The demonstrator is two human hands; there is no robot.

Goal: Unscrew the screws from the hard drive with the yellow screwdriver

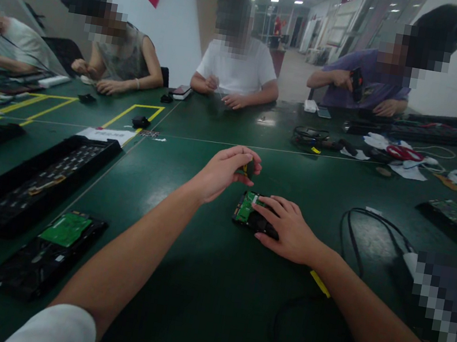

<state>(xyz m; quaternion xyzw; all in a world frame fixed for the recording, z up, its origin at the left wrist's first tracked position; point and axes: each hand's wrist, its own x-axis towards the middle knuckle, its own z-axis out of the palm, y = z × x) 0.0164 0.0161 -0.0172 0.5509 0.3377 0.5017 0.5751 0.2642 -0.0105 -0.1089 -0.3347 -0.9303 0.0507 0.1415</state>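
Observation:
My left hand (230, 172) is raised just above the table, its fingers curled around a small dark piece with a yellow mark (248, 168); the kind of piece cannot be made out. Just in front of it and to the right, a hard drive (245, 208) lies with its green circuit board facing up. My right hand (284, 227) grips this drive from above, thumb along the near edge and fingers across the top, hiding much of it. At the left, near my left forearm, another drive with a green board (66, 228) sits in a black carrier (26, 265).
A long black tray (28, 190) stands on the green table (188, 304) at the left. Black cable (348, 229) runs beside a pixelated device at the right. Another black unit (456, 224) lies farther right. Several people work across the table; one holds a dark handheld tool (357, 84).

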